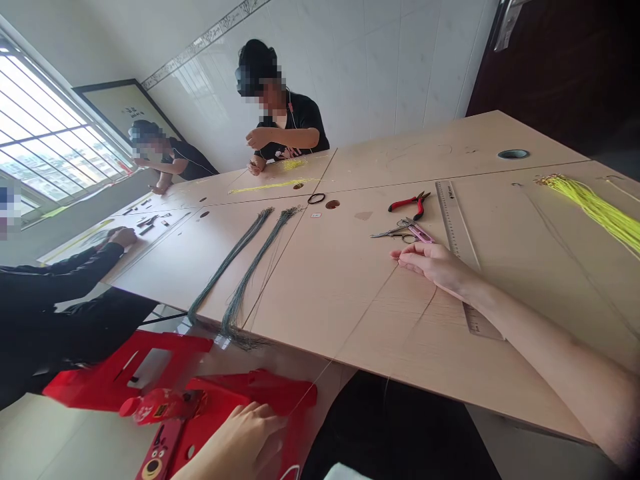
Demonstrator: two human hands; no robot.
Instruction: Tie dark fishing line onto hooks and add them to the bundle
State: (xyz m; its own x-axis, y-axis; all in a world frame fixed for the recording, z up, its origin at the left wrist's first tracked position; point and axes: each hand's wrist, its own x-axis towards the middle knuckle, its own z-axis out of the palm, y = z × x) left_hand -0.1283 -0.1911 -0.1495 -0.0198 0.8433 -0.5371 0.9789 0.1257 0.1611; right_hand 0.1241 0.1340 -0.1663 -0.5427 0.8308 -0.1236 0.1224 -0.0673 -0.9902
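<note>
A thin cord (pixel 367 308) runs slantwise from one of my hands to the other, across the table's near edge. My right hand (pixel 425 262) is closed, its fingertips pinching the upper end of that cord above the table. Below the edge, over a red stool, my left hand (pixel 253 433) is slightly blurred, with its fingers curled in where the cord's lower part arrives. A loose strand hangs below my right hand. Just beyond its fingers lie small scissors (pixel 395 232) and a pink-handled tool (pixel 421 232). A clear ruler (pixel 453 230) lies under my right forearm.
Red-handled pliers (pixel 411 205), a tape roll (pixel 513 154) and a yellow cord bundle (pixel 590 203) lie on the table (pixel 320 287). Two dark green cord bundles (pixel 227 263) lie left. Red stools (pixel 240 393) and a bottle (pixel 159 407) stand below. Several people work around the table.
</note>
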